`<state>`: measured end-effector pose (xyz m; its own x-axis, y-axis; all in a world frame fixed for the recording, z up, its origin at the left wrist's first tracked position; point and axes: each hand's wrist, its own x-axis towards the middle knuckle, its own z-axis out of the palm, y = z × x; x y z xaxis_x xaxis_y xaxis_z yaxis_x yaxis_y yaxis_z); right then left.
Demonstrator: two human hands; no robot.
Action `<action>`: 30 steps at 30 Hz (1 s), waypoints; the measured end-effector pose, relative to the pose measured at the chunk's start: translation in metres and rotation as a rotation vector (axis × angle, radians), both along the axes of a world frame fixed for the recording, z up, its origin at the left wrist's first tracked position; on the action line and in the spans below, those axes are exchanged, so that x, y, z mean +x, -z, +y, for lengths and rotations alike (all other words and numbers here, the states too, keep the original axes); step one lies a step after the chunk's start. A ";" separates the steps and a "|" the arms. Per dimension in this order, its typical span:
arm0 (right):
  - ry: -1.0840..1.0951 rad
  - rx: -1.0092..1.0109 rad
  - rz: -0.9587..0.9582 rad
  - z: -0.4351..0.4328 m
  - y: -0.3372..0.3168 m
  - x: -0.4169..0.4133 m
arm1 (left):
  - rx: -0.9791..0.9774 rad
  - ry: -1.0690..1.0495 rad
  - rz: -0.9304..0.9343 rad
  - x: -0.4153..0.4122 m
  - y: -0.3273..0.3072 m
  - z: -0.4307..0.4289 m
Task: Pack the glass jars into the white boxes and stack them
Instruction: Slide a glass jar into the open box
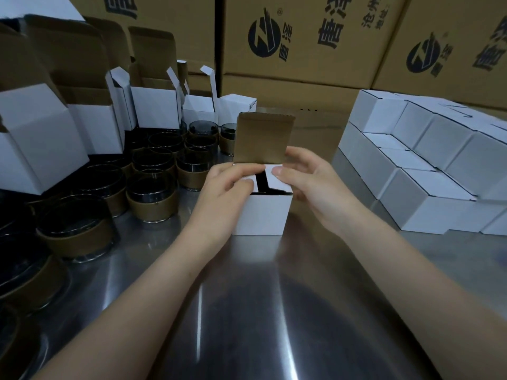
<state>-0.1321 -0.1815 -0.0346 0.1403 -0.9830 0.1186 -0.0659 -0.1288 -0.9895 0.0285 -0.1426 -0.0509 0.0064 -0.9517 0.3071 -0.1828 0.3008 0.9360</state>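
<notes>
Overhead, brown shipping cartons (301,45) printed with a dark logo and Chinese characters wall off the far side of a stainless-steel table (247,311), which carries everything else. Along the right edge sits a stack of closed white boxes (428,171), two layers high, stepped back toward the cartons. At the left edge and far-left corner stand open white boxes (153,105) with their brown-lined lids raised; what they contain cannot be seen. In front of them, running down the left edge, is a crowd of smoky glass jars (152,200), each wrapped in a tan band, standing upright and close together.

At the table's centre a single white box (262,215) stands upright, its brown-lined lid (263,138) tilted up and back. Its two side flaps are folded inward over the mouth, leaving a dark gap between them; something dark shows through the gap, but whether it is a jar cannot be told. The left hand (227,185) presses fingers and thumb on the left flap and cups that side of the box. The right hand (310,185) holds the right flap down with its thumb, fingers curled behind the lid's hinge.

Bare, reflective steel lies open between the box and the near edge, crossed only by the two forearms, and a clear strip separates the box from the stack.
</notes>
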 end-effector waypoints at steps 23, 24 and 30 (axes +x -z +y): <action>-0.079 -0.020 0.090 0.001 -0.001 -0.009 | 0.071 0.086 0.287 0.005 0.004 -0.008; -0.080 -0.017 0.101 0.001 -0.001 -0.010 | 0.098 0.093 0.323 0.006 0.003 -0.008; -0.174 -0.020 0.211 0.004 -0.004 -0.019 | 0.216 0.090 0.462 0.007 0.003 -0.010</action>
